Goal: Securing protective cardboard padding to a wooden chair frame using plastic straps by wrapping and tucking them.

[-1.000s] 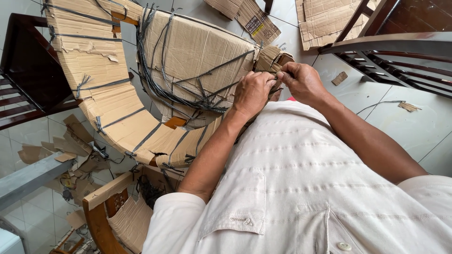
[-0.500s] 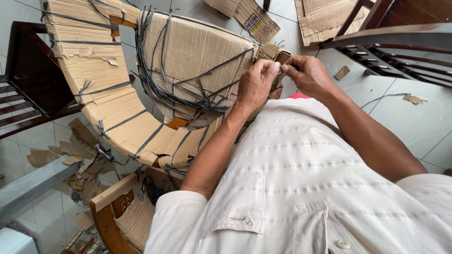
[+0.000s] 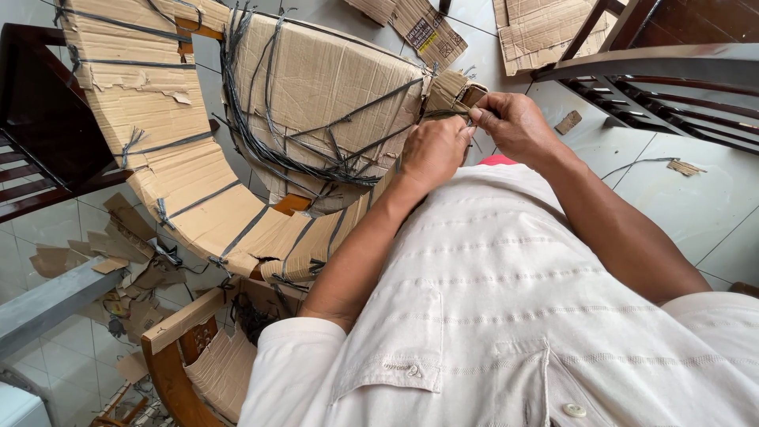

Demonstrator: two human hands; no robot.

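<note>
Cardboard wrap: corrugated brown cardboard (image 3: 324, 87) is covering a curved wooden chair, and dark plastic straps (image 3: 316, 154) are criss-crossing it in loose tangles.
Where the work is: I am working at the wrapped chair arm end (image 3: 452, 87), just beyond my chest and above the tiled floor (image 3: 711, 205).
Left grip: my left hand (image 3: 433, 150) is pressing against the cardboard edge with fingers curled under; I cannot tell whether it is pinching the strap or only steadying the wrap.
Right grip: my right hand (image 3: 514, 126) is clenched on a thin dark strap end (image 3: 443, 115), thumb and forefinger nipping it close to the arm end.
Risk, slipping: I judge the strap may be sliding out of my pinch, since it is narrow and smooth and I am holding only its tip.
Risk, tearing: pulling hard could be ripping the cardboard at the corner, where it already looks frayed and bunched.
Risk, snagging: the loose straps nearby are overlapping, so I might be tugging the wrong one.
Surroundings: torn cardboard scraps (image 3: 118, 237) are lying on the floor at the left, and a dark wooden chair (image 3: 672, 71) is standing at the upper right.
</note>
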